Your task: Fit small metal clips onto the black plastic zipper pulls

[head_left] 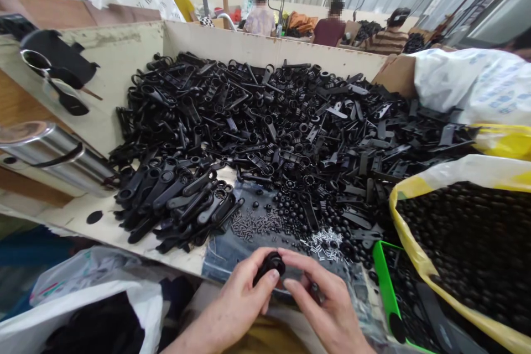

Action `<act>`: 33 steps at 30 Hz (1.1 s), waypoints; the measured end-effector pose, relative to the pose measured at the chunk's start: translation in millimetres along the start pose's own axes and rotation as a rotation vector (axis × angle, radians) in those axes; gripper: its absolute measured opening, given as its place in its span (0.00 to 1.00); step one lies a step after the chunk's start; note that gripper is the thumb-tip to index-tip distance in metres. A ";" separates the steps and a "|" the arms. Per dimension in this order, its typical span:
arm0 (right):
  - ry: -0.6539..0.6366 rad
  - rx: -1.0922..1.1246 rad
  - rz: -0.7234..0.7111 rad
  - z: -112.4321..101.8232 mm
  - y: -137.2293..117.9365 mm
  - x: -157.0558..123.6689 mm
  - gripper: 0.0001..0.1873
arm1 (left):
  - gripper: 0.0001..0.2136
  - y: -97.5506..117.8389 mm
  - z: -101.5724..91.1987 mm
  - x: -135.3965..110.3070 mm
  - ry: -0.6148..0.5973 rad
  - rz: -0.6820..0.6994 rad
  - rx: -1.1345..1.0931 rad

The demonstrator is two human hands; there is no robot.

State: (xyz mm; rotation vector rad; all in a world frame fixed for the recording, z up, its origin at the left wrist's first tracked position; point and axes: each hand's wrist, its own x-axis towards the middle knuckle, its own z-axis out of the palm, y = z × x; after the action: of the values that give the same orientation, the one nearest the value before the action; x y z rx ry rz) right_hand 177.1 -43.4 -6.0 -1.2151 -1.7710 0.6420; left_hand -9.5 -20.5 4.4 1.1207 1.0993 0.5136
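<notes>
My left hand [239,301] and my right hand [324,304] meet at the near edge of the workbench, both pinching one small black plastic part [271,264] with a round ring end. Just beyond it lie small metal screws [253,225] and tiny black round caps [290,207] on a dark cloth. To the left sits a neat bunch of black lever-shaped pieces [182,199]. A huge heap of loose black plastic parts [286,121] fills the bench behind.
A yellow bag of small black parts [468,243] and a green bin [384,282] stand at the right. A shiny metal flask [53,157] lies at the left. White plastic bags [91,298] hang lower left. Several people sit at a far table [332,25].
</notes>
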 end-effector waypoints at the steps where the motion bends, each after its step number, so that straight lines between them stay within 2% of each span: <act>1: 0.045 0.023 0.062 1.8 -1.0 -1.6 0.08 | 0.22 -0.4 0.0 -1.2 0.006 -0.002 0.032; 3: 0.125 0.025 0.120 5.6 -3.0 -3.5 0.05 | 0.19 -1.6 0.5 -3.7 0.052 0.001 0.093; 6: 0.147 -0.038 0.069 9.8 -5.1 -4.0 0.06 | 0.18 -4.0 0.6 -6.6 0.129 0.020 0.157; 11: 0.093 -0.069 -0.047 10.7 -4.4 -3.4 0.10 | 0.19 -4.1 0.2 -8.8 0.102 0.018 0.165; 18: 0.037 -0.053 -0.132 6.3 -3.7 -1.1 0.16 | 0.20 -3.2 -0.4 -13.1 0.107 -0.008 0.209; 24: -0.001 -0.124 -0.141 4.8 -6.9 -4.3 0.17 | 0.18 -6.5 -0.8 -12.9 0.164 0.000 0.185; 27: -0.019 -0.128 -0.144 5.9 -5.3 -8.1 0.17 | 0.17 -6.3 -2.1 -13.4 0.150 0.008 0.201; 30: 0.028 -0.063 -0.012 8.4 -1.9 -12.4 0.14 | 0.17 -4.1 -6.2 -16.8 0.098 0.004 0.257; 33: 0.101 0.108 0.273 12.9 0.2 -15.9 0.20 | 0.15 -2.4 -11.6 -21.3 -0.030 0.018 0.289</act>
State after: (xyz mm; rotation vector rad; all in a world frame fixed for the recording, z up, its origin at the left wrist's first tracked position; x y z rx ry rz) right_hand 168.2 -57.2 -18.2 -1.4019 -1.4805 0.8079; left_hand -29.2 -33.2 11.3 1.3861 1.1632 0.3568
